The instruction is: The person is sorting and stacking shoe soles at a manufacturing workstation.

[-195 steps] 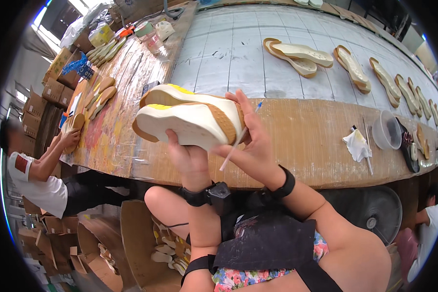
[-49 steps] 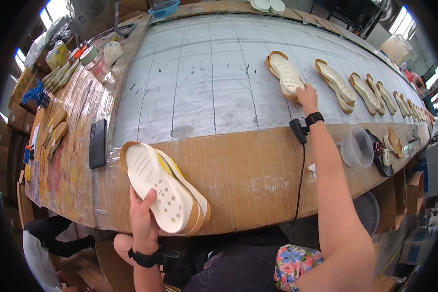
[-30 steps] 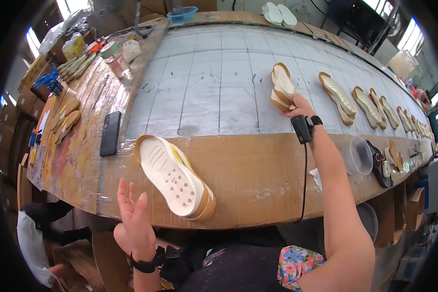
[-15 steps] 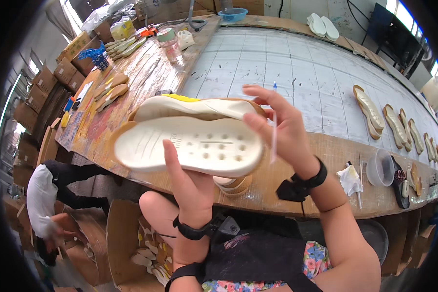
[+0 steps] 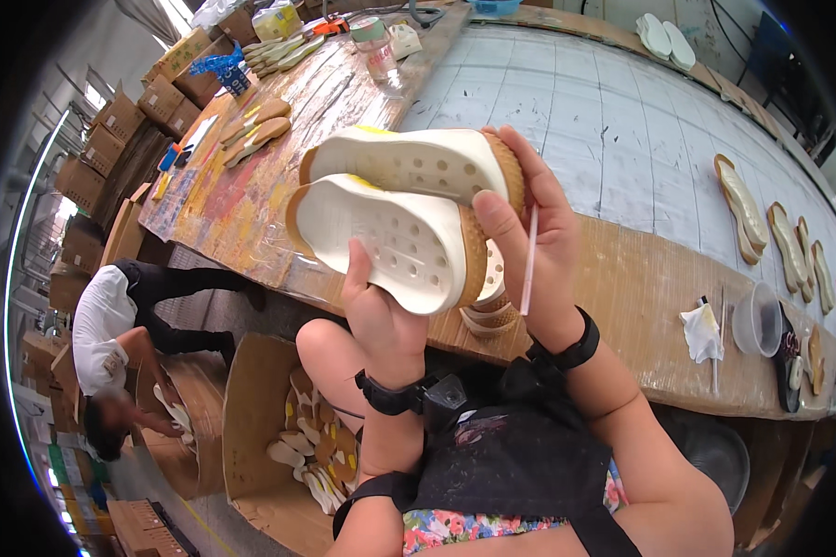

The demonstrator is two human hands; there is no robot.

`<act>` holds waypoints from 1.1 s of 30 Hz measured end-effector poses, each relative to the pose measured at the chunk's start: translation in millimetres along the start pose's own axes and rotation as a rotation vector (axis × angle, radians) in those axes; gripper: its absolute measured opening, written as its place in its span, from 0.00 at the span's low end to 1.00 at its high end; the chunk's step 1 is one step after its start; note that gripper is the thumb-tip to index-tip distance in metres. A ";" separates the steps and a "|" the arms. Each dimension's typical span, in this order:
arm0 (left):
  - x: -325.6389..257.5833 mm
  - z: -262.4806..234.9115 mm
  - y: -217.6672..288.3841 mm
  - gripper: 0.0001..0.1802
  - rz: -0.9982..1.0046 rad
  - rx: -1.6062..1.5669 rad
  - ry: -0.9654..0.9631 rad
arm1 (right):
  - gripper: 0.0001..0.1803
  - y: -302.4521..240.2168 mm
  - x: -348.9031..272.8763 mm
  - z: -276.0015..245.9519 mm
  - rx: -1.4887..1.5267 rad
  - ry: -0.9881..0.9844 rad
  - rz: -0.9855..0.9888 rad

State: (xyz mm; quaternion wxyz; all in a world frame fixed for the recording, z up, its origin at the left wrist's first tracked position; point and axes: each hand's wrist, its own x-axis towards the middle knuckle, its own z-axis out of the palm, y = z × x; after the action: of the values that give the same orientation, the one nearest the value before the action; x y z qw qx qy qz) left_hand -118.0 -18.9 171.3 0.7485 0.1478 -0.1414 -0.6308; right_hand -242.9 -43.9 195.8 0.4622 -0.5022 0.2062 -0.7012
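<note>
Two cream-white shoe soles with tan, textured rims are held up side by side, one behind the other, over the table's near edge. My left hand (image 5: 385, 320) supports the nearer shoe sole (image 5: 372, 227); its thumb lies on the dimpled inner face and its other fingers are hidden underneath. My right hand (image 5: 553, 255) grips the farther shoe sole (image 5: 390, 153) at its right-hand tan end, thumb in front and fingers behind. A thin whitish stick (image 5: 529, 269) also sits in the right hand, slanting down past the palm. Below the pair, more soles (image 5: 489, 316) stand stacked on the table edge.
A cardboard-covered bench (image 5: 622, 278) borders a gridded white surface (image 5: 594, 121). Several soles (image 5: 790, 251) line its right side, near a clear tub (image 5: 757, 320) and a white cloth (image 5: 703, 332). At lower left, a carton (image 5: 251, 427) holds soles; another person (image 5: 102, 325) bends over a box.
Both soles have tilted, bringing their tan right-hand ends into sight. My right hand, spread beside the end before, now closes around the farther sole. The whole view has shifted slightly.
</note>
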 end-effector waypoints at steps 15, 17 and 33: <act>-2.7 -9.0 3.5 0.29 0.064 0.207 -0.090 | 0.59 14.8 -33.1 15.5 -0.420 -0.262 -0.222; -1.7 -4.3 5.7 0.29 0.021 0.125 -0.081 | 0.57 11.3 -35.3 15.3 -0.474 -0.282 -0.261; -13.2 -20.0 23.6 0.32 -0.146 -0.062 -0.319 | 0.41 -16.1 -63.9 -30.7 -0.139 -0.641 -0.030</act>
State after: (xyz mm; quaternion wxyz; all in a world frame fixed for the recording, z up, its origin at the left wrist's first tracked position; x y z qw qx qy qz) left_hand -90.9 -1.3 162.1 0.6730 0.0325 -0.2277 -0.7030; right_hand -273.1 13.2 162.5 0.4578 -0.7307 0.0903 -0.4983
